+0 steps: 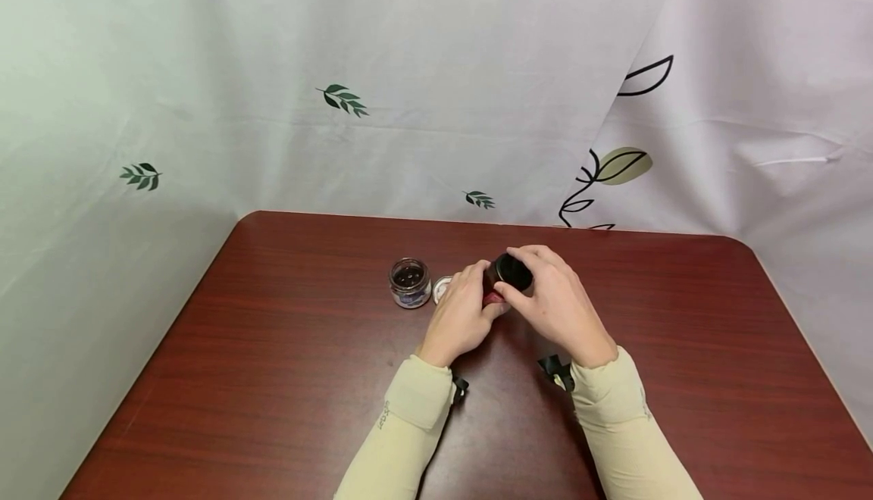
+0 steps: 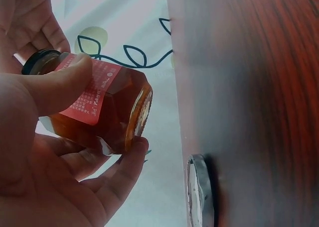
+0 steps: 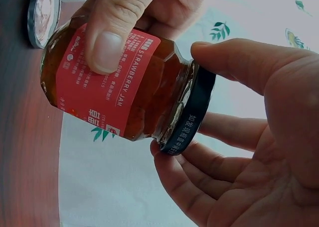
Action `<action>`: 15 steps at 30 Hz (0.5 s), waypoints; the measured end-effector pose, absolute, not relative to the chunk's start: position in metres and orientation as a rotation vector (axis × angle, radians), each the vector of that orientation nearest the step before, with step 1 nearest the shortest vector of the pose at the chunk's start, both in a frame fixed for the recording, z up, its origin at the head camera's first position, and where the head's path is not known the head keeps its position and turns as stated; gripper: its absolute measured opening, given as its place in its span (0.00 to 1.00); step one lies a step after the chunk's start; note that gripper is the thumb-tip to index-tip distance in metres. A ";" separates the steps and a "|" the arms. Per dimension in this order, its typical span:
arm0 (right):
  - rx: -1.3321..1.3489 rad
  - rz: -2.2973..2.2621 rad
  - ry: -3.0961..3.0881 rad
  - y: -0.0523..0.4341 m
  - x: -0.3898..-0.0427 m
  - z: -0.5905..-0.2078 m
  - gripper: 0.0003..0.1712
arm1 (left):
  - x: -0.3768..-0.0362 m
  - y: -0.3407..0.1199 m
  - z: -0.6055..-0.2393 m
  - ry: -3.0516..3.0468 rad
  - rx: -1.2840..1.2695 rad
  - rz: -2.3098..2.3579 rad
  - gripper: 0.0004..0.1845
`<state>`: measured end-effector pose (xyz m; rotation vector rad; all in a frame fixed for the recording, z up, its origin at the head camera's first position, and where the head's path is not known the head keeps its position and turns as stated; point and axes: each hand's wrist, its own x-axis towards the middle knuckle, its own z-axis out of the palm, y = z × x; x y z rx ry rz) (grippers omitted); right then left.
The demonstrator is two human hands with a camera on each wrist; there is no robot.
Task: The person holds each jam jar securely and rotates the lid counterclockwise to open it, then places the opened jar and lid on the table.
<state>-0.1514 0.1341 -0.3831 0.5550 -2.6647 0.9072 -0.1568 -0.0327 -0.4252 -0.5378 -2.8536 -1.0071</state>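
My left hand (image 1: 462,317) grips the faceted glass body of a strawberry jam jar (image 3: 149,82), its thumb across the red label. The jar is tilted and held above the table. At the jar's mouth, the fingers and thumb of my right hand (image 1: 561,297) pinch the rim of its black lid (image 3: 192,112). The lid sits on the jar. Just left of my hands stands an open glass jar (image 1: 410,285) with dark contents. Beside it a loose lid (image 2: 199,192) lies on the table, partly hidden by my left hand in the head view.
A reddish-brown wooden table (image 1: 273,379) spreads under both arms. Behind and beside it hangs a pale cloth (image 1: 436,68) printed with leaves. The open jar and loose lid stand close to my left hand.
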 end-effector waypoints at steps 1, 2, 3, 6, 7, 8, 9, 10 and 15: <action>0.558 0.907 -2.665 0.134 -0.151 -0.383 0.30 | -0.157 -0.033 -0.425 -2.855 -0.537 -1.011 0.33; 0.561 0.905 -2.666 0.134 -0.151 -0.383 0.30 | -0.157 -0.033 -0.425 -2.855 -0.537 -1.015 0.33; 0.563 0.905 -2.666 0.134 -0.151 -0.383 0.30 | -0.156 -0.033 -0.425 -2.856 -0.537 -1.016 0.33; 0.570 0.902 -2.666 0.135 -0.151 -0.383 0.30 | -0.157 -0.033 -0.425 -2.855 -0.537 -1.020 0.33; 0.573 0.901 -2.666 0.135 -0.151 -0.383 0.30 | -0.156 -0.033 -0.425 -2.856 -0.536 -1.017 0.33; 0.575 0.901 -2.666 0.135 -0.151 -0.383 0.30 | -0.157 -0.033 -0.425 -2.853 -0.538 -1.016 0.33; 0.579 0.902 -2.665 0.135 -0.151 -0.383 0.30 | -0.156 -0.033 -0.425 -2.851 -0.538 -1.012 0.33; 0.582 0.902 -2.664 0.135 -0.151 -0.383 0.30 | -0.157 -0.033 -0.425 -2.852 -0.537 -1.012 0.33; 0.600 0.905 -2.662 0.135 -0.152 -0.382 0.29 | -0.157 -0.033 -0.425 -2.856 -0.534 -1.004 0.34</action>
